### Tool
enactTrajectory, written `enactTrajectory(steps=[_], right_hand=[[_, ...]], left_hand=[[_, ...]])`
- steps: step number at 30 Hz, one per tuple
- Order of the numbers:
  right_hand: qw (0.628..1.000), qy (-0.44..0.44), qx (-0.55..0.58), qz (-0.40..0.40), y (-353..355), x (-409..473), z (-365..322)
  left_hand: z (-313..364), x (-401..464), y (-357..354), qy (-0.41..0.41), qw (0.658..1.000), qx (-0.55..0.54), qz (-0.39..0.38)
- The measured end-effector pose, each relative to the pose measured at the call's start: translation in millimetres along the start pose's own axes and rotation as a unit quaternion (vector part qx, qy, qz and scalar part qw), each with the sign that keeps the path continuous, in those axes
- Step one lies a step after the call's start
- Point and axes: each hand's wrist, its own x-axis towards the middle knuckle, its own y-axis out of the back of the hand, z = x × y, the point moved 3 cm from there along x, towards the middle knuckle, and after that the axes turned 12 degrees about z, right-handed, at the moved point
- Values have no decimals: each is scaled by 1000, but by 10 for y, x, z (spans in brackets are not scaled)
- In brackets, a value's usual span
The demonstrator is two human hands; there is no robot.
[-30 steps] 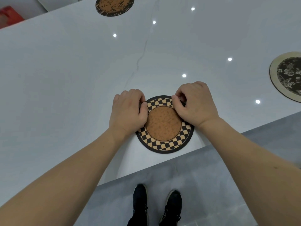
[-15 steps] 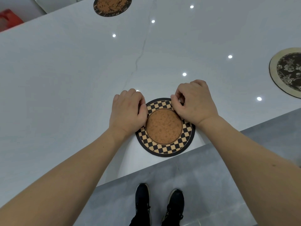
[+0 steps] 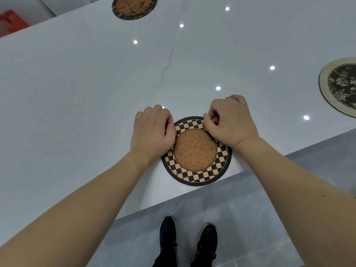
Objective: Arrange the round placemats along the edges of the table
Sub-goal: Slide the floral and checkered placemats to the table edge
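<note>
1. White table: 2 other mats sit at its far and right edges; match that margin.
2. Checkered placemat: lies flat, just inside the near edge.
3. Your left hand and right hand: each pinched on the mat's far rim; slide evenly, then release.

Table open left & ahead; floral mat far right, apart

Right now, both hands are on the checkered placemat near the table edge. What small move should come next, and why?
Probably let go. The checkered placemat already lies flat close to the near table edge, and the left hand and right hand rest on its sides. Two other placemats, the floral placemat and the brown placemat, already sit by other edges.
</note>
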Motion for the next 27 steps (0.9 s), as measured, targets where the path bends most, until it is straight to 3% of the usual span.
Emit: enactTrajectory(steps=[10, 15, 21, 27], right_hand=[[1000, 11, -3, 3, 16, 7, -17], [999, 32, -1, 44, 8, -33, 3], [990, 48, -97, -95, -137, 30, 33], [987, 47, -109, -108, -147, 24, 39]], left_hand=[[1, 3, 14, 2, 1000, 1, -4], [11, -21, 19, 20, 999, 13, 33], [7, 4, -17, 49, 998, 20, -20], [1, -7, -25, 48, 998, 24, -23]])
